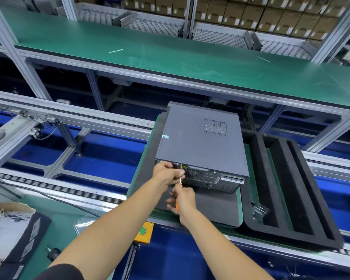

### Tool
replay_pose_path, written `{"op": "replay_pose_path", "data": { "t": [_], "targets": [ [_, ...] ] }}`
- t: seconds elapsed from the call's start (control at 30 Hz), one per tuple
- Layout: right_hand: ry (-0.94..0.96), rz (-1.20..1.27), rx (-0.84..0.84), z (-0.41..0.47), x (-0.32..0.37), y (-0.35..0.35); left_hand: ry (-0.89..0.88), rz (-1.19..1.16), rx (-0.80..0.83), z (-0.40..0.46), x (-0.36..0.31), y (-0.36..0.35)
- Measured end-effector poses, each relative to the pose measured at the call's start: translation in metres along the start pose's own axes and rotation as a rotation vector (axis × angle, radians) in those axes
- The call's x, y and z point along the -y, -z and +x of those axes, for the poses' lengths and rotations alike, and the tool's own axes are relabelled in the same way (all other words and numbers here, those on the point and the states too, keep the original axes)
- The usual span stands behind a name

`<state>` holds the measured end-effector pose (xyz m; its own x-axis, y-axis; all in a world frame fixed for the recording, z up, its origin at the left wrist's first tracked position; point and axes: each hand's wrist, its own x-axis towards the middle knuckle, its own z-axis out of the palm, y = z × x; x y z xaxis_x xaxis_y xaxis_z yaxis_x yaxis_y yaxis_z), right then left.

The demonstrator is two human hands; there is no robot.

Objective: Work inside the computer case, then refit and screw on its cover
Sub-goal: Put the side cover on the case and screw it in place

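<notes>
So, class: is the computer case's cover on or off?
On. The cover closes the case top; the right hand holds a screwdriver at its rear edge.

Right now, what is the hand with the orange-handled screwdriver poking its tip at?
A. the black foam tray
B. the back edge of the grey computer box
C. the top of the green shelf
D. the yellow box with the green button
B: the right hand grips the screwdriver, and its shaft runs up to the rear panel of the computer case, where the left hand holds it near the tip.
</notes>
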<state>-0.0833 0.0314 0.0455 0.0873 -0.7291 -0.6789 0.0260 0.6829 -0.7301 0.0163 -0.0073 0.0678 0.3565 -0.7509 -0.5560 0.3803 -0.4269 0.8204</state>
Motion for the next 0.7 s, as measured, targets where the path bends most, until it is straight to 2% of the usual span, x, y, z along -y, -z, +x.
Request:
{"op": "replay_pose_path", "data": {
  "t": [0.13, 0.27, 0.47, 0.53, 0.7],
  "targets": [
    [-0.017, 0.017, -0.057, 0.001, -0.001, 0.007, -0.026, 0.005, -0.061, 0.004, 0.007, -0.002],
    [-0.089, 0.142, 0.011, -0.002, 0.003, 0.005, -0.073, 0.062, -0.118, 0.002, 0.011, -0.005],
    [-0.147, 0.288, 0.086, 0.000, -0.002, 0.003, -0.073, 0.120, -0.113, -0.001, 0.008, -0.003],
    [-0.134, 0.312, 0.088, 0.003, -0.003, 0.005, -0.071, 0.115, -0.078, -0.001, 0.007, -0.002],
    [-0.070, 0.224, 0.045, 0.003, -0.003, 0.005, 0.018, 0.032, 0.159, -0.004, 0.012, 0.002]
  ]
}}
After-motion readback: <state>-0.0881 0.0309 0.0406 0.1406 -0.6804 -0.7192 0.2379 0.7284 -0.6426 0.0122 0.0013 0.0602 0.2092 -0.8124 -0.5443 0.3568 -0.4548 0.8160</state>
